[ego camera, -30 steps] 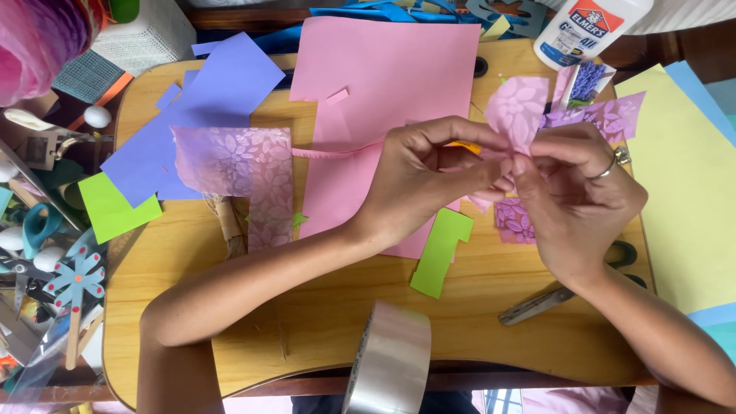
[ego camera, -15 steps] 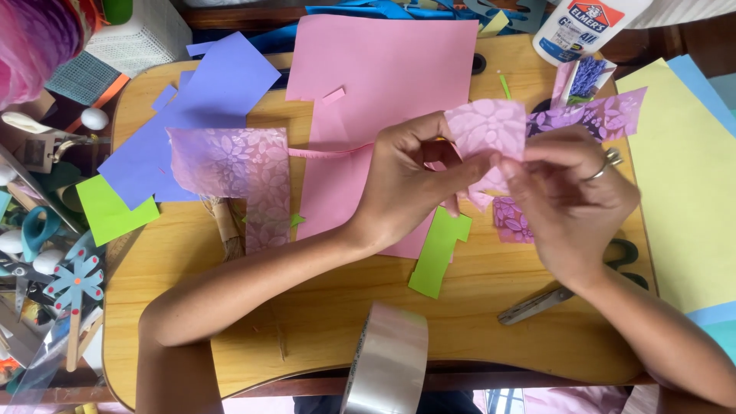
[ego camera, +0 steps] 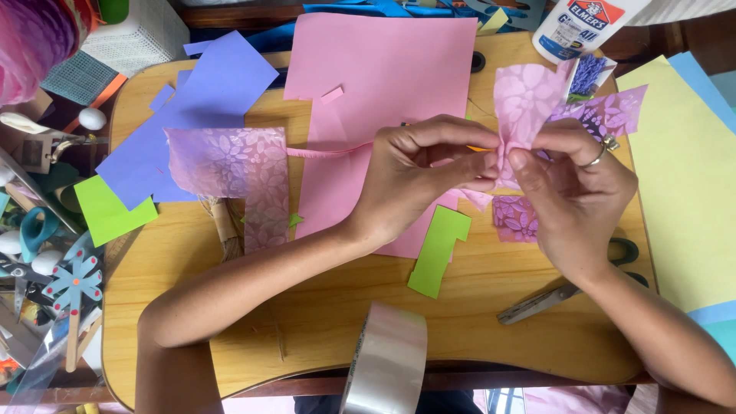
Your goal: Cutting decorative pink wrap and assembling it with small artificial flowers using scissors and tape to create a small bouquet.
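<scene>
A: Left to right?
B: Left hand (ego camera: 418, 180) pinching the patterned pink paper (ego camera: 525, 103) at its gathered waist; right hand (ego camera: 571, 195) likewise, above the wooden board (ego camera: 322, 307).
A: Changes?
B: Paper raised, fanned wider than a second ago; gather tighter.
</scene>
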